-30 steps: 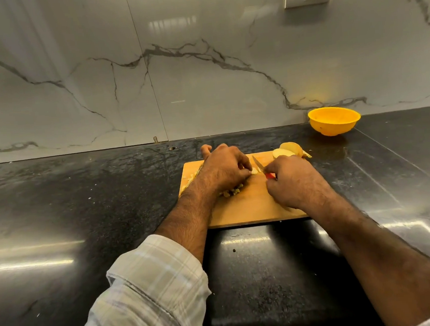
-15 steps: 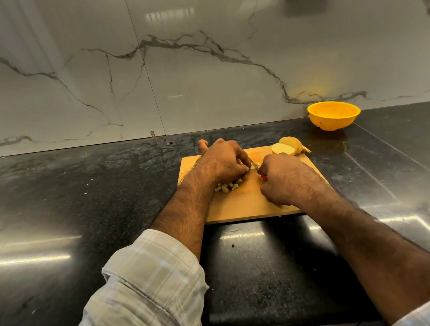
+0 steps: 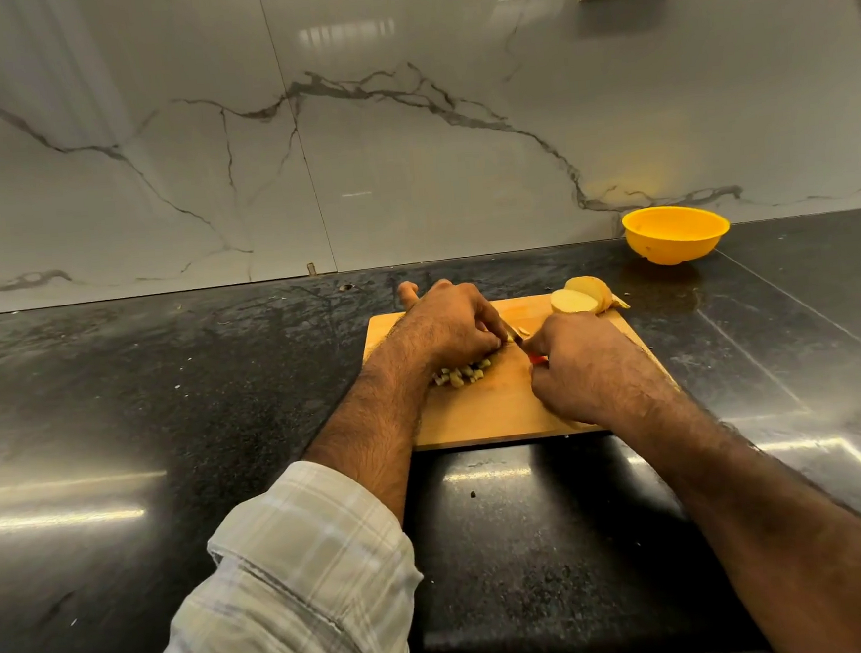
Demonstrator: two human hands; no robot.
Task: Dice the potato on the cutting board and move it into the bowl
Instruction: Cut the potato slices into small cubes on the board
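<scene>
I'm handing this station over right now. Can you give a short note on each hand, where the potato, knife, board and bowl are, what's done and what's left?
Left hand: fingers curled over the potato piece being cut on the wooden cutting board.
Right hand: grips the red-handled knife, blade angled toward the left fingers.
Diced potato: small pile on the board just under the left hand.
Uncut potato chunk: far right corner of the board, cut face showing.
Yellow bowl: on the counter beyond the board, to the right, by the wall; no dice seen in it.
Done: part diced.
Left: finish this piece, dice the chunk, move all dice into the bowl.
</scene>
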